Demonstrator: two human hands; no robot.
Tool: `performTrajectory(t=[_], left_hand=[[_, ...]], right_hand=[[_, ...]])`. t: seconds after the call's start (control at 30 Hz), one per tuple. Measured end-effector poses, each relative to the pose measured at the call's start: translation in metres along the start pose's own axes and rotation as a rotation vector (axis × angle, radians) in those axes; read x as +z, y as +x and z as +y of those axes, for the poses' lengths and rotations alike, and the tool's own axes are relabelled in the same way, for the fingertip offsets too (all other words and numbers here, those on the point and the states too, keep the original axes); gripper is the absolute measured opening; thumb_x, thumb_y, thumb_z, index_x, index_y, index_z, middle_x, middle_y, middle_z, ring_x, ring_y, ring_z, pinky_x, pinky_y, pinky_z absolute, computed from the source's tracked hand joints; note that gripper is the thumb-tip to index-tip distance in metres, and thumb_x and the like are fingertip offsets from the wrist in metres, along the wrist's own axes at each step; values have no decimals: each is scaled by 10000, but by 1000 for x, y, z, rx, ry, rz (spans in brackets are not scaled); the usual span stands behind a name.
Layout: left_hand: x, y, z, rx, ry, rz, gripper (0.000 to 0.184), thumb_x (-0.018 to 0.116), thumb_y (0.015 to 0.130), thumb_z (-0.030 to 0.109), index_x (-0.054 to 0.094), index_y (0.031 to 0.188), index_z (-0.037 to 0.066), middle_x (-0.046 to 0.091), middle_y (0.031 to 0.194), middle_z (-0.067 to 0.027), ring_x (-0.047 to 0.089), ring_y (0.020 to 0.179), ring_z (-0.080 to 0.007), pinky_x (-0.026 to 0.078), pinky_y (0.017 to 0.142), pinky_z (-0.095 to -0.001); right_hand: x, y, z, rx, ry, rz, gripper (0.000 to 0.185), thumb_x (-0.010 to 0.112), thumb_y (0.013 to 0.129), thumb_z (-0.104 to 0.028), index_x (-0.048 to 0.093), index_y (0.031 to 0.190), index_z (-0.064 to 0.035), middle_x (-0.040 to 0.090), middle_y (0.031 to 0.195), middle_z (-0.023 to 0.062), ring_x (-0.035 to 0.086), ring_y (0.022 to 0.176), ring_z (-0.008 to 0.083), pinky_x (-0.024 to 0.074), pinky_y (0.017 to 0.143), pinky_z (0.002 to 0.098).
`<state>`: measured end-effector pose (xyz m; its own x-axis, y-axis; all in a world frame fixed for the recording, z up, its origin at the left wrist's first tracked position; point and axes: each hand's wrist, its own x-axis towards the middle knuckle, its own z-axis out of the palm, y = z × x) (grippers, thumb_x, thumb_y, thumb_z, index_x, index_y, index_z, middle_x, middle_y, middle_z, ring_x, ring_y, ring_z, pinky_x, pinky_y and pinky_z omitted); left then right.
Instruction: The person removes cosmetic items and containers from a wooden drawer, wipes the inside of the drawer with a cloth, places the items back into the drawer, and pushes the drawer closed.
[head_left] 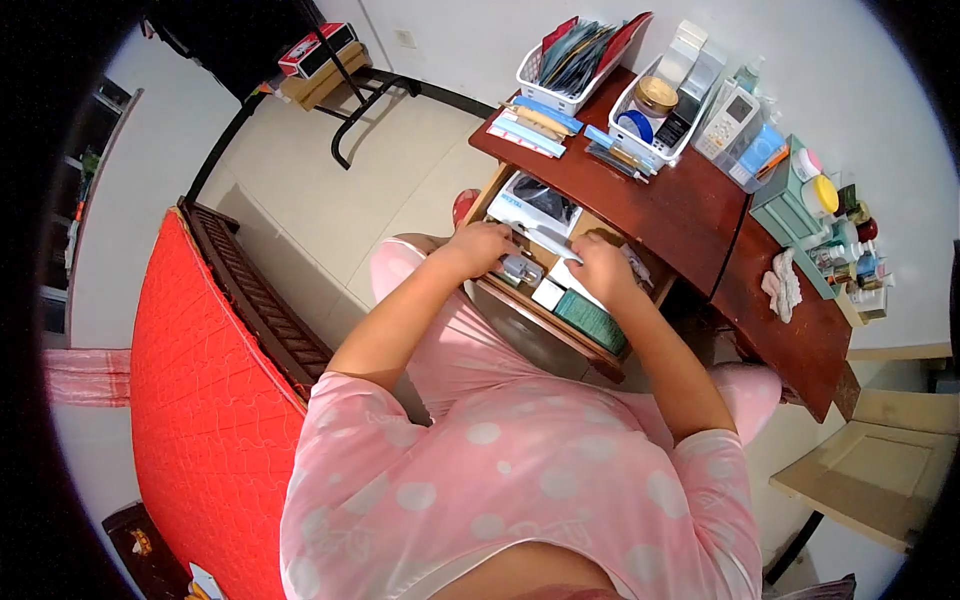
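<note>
Both hands are inside the pulled-out wooden drawer. My left hand is at the drawer's left side, its fingers bent down beside a grey charger-like item; whether it grips anything is hidden. My right hand has its fingers closed on the end of a white slender object, which points up and left. Behind the hands lies a white box with a dark window. A green textured box and a small white box sit near the drawer's front.
On the brown desk stand a white basket of packets, a white basket with jars, a remote control, a green organizer and a crumpled white cloth. A red mattress lies at the left.
</note>
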<state>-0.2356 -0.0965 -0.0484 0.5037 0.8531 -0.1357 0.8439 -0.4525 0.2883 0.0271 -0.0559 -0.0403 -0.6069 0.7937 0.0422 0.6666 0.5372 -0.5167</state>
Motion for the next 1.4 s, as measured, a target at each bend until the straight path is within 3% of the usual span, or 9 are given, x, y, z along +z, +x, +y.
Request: performTrajectory(t=[0.2, 0.43, 0.53, 0.63, 0.73, 0.93, 1.03, 1.2, 1.4], left_hand=[[12, -7, -1, -56, -105, -39, 294, 747, 796, 175, 715, 1087, 154, 627, 1031, -96, 614, 1025, -320, 489, 889, -429], [17, -19, -8, -116, -226, 19, 233, 701, 848, 174, 693, 1071, 104, 619, 1050, -129, 609, 1004, -340, 495, 870, -423], [13, -19, -8, -181, -227, 71, 199, 699, 838, 143, 695, 1032, 99, 618, 1042, -133, 609, 984, -345, 497, 860, -427], [17, -22, -7, -127, -210, 308, 154, 689, 830, 122, 701, 981, 91, 625, 1002, -136, 607, 971, -348, 499, 856, -433], [23, -18, -8, -95, -154, 337, 142, 679, 829, 116, 703, 966, 90, 628, 994, -134, 605, 979, -345, 499, 858, -438], [20, -14, -11, -168, -123, 153, 159, 661, 847, 140, 699, 995, 96, 637, 996, -122, 610, 989, -343, 504, 858, -437], [5, -13, 1, -203, -200, 174, 118, 659, 840, 134, 708, 939, 95, 659, 955, -102, 637, 964, -315, 505, 849, -417], [-20, 7, -2, -115, -210, 393, 126, 652, 844, 105, 681, 966, 95, 643, 949, -119, 624, 924, -348, 513, 790, -438], [-63, 48, -13, -88, -98, 756, 193, 697, 780, 56, 666, 967, 92, 637, 973, -99, 611, 955, -318, 506, 808, -417]], right_hand=[[44, 22, -1, -62, 38, -46, 237, 721, 809, -180, 627, 902, 17, 656, 964, 230, 647, 878, 404, 529, 781, 477], [80, 32, -17, -56, 51, -32, 231, 746, 796, -184, 655, 938, -27, 663, 967, 173, 647, 898, 376, 526, 782, 463], [85, 32, -19, -62, 121, 5, 209, 739, 799, -145, 663, 958, -34, 661, 976, 157, 641, 905, 370, 521, 784, 449], [85, 29, -18, -102, 167, -26, 205, 702, 810, -86, 671, 1008, -40, 646, 1032, 159, 632, 948, 378, 517, 818, 452], [90, 28, -9, -187, 222, -55, 244, 650, 827, -44, 675, 1070, -56, 626, 1113, 155, 620, 1007, 387, 510, 868, 466], [73, 27, -14, -228, 173, -74, 258, 624, 818, -18, 687, 1062, -76, 630, 1077, 128, 633, 976, 371, 525, 840, 458], [47, 29, -22, -280, 161, 32, 196, 597, 834, -34, 690, 1000, -83, 637, 980, 115, 648, 914, 350, 531, 785, 447], [5, 44, -19, -405, 93, 277, 143, 579, 854, -55, 686, 943, -86, 639, 922, 117, 648, 828, 337, 530, 721, 436], [-34, 80, -4, -374, -126, 362, 101, 625, 839, -95, 677, 926, -93, 650, 923, 89, 601, 935, 301, 461, 794, 443]])
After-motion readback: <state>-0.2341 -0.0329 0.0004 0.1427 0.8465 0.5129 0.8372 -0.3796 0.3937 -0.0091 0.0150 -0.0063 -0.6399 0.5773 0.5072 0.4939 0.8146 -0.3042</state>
